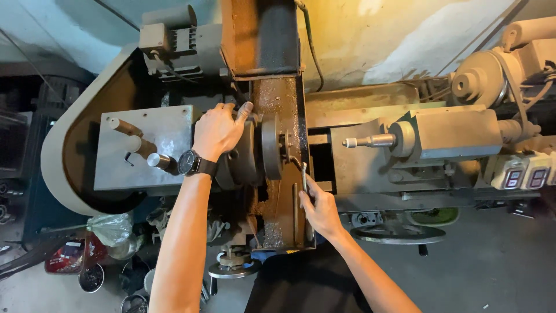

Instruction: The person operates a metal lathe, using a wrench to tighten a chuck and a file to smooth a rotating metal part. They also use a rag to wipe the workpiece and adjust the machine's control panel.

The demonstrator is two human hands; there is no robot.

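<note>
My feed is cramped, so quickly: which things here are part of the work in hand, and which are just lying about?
In hand:
left hand on the lathe chuck
right hand holding a metal handle
round faceplate

Lying about:
tailstock, untouched
handwheel
switch boxes
red container on the floor
plastic bag
</note>
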